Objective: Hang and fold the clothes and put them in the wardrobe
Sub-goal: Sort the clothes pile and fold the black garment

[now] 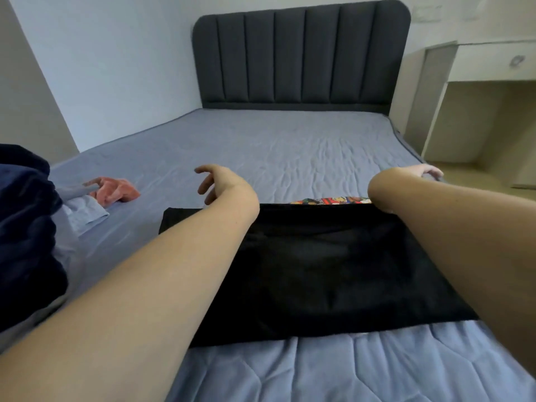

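Head view: black garment (pixel 319 265), folded into a flat rectangle, matte soft fabric, lies at frame centre on the bed (pixel 261 146). A strip of multicolour printed fabric (pixel 330 200) peeks out along its far edge; can't tell if it is part of the same garment.

Bed sheet is light blue, quilted with stitched curves near the bottom of frame, wrinkled toward the top. Dark grey upholstered headboard (pixel 301 53) with vertical padded channels, upper centre.

Left hand (pixel 217 184), centre left, hovers just past the garment's far left corner, fingers loosely curled and spread, holding nothing. Right hand (pixel 426 172), right of centre, reaches past the garment's far right corner to the bed's right edge; fingers bent down over the edge, whether they grip it I can't tell. Both forearms bare, crossing over the garment.

Left edge: dark navy plush fabric pile (pixel 26 236); beside it a pale blue shirt (pixel 84 210), cuff showing; just behind it a crumpled coral-pink cloth (pixel 116 190).

Upper right: white desk (pixel 490 68) with a round drawer knob (pixel 517 60).
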The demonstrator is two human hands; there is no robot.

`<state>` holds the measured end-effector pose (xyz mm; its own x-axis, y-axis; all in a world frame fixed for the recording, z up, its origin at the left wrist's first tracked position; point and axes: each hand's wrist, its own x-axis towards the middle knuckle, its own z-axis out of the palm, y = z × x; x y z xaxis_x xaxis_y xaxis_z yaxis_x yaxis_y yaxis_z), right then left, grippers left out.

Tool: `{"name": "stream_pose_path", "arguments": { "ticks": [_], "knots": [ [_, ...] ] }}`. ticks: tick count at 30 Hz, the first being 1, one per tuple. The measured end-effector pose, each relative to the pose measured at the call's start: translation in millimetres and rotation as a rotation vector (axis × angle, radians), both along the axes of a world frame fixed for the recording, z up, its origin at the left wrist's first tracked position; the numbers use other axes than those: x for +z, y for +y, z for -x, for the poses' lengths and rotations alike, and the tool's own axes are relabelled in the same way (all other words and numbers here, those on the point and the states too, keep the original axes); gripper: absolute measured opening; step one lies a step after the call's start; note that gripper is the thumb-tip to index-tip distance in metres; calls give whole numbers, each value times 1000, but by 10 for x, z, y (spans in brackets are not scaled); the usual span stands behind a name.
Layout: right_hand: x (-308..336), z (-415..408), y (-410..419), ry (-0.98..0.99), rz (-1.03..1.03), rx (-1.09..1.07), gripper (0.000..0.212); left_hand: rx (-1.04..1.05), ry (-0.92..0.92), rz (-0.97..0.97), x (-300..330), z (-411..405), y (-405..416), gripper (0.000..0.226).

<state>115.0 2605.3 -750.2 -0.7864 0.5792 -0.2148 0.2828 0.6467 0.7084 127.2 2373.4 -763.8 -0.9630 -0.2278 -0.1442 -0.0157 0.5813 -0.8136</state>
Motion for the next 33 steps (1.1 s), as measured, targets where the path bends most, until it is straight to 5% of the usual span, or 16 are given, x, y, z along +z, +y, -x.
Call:
{"name": "stream_pose_path", "arguments": {
  "ticks": [5, 8, 12, 17, 20, 23, 28, 31, 33],
  "knots": [
    [-1440, 26, 250, 778, 576, 215, 42, -27, -5, 2, -1087, 226, -112, 32],
    [-1792, -21, 403, 1105, 691, 252, 38, -35, -30, 56, -1355, 235, -58, 29],
    [-1684, 15, 418, 1220, 805, 398, 31, -6, -24, -53, -1106, 202, -111, 35],
    [-1444, 76, 562, 1201, 974, 315, 28, 254, -213, -547, -499, 82, -418, 66],
    [-972, 441, 704, 975, 952, 213, 32, 220, -175, -435, -225, 189, -504, 44],
    [-690, 799, 634, 974, 835, 236, 35, 301, -113, -227, -131, 412, -427, 25],
    [-1449, 923, 271, 935, 818, 22, 39, 392, -171, 133, -379, 692, -447, 31],
    [-1719, 926, 282, 1154, 777, -18, 35, 178, -114, 82, -599, 710, -545, 22],
    [-1631, 958, 343, 1236, 880, -129, 44, 108, 22, -172, -714, 750, -670, 26]
  ]
}}
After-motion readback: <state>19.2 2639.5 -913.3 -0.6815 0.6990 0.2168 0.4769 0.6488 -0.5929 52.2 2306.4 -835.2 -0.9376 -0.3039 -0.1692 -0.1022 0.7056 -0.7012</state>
